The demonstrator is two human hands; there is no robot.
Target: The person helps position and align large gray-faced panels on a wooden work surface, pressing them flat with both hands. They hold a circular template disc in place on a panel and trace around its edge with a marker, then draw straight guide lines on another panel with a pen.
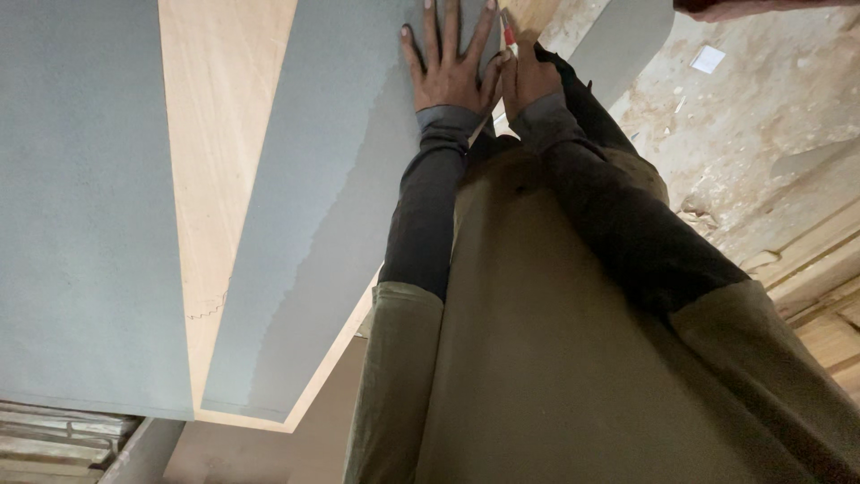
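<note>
The left hand (445, 67) lies flat on the grey sheet (331, 179), fingers spread wide and palm down, a pose that looks meant to press the sheet still against the plywood board (219, 134) beneath it. Just beside it, touching at the thumb side, the right hand (528, 81) is closed around a slim red-and-white tool (508, 34), probably a pencil or small knife; which one is too small to tell. Its tip points away from the body at the sheet's right edge, so the grip seems chosen for marking or cutting along that edge while the other hand braces close by. The sheet runs as a long strip from the hands toward the lower left, with bare wood showing on either side, and a second grey panel (81, 206) covers the board further left. Both sleeves are dark with olive upper parts. To the right lies a dusty floor (761, 99) with stacked wooden planks (815, 269) at its near edge.
</note>
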